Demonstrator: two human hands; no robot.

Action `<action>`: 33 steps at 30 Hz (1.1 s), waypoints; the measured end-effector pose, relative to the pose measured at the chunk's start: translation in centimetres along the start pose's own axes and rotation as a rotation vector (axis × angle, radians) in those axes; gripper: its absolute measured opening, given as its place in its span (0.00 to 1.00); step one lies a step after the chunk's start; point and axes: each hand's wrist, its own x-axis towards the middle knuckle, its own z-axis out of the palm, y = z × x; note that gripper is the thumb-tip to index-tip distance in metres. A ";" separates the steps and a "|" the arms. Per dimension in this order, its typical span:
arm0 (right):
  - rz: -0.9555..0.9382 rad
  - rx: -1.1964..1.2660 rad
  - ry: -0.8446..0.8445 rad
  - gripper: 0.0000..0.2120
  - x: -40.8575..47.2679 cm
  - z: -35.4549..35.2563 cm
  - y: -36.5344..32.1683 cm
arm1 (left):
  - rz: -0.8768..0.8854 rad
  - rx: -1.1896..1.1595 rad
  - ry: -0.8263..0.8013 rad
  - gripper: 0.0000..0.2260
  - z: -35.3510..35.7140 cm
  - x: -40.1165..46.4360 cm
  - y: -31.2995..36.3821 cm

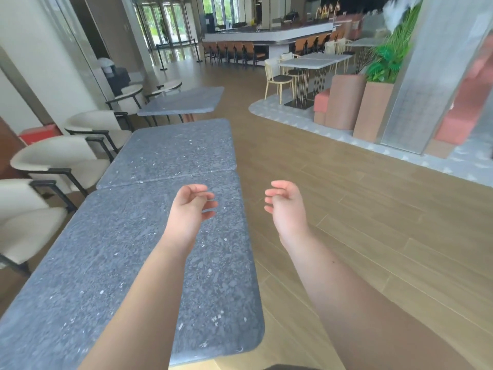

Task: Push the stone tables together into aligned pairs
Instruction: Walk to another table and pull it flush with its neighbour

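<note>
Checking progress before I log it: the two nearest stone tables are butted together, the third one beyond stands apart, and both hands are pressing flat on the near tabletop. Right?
Not quite. In the head view, neither hand is pressing: the left hand and right hand hang in the air, fingers loosely curled, holding nothing. The near table does meet the second table, and the third table stands apart.

Two bare forearms, no sleeves, watch, rings or bracelets; left hand (190,206) and right hand (286,206) are bare; a sliver of dark clothing (288,367) at bottom edge.
</note>
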 end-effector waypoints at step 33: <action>0.148 -0.059 -0.457 0.17 -14.3 23.7 7.5 | -0.104 0.021 0.513 0.10 -33.4 -8.5 -3.6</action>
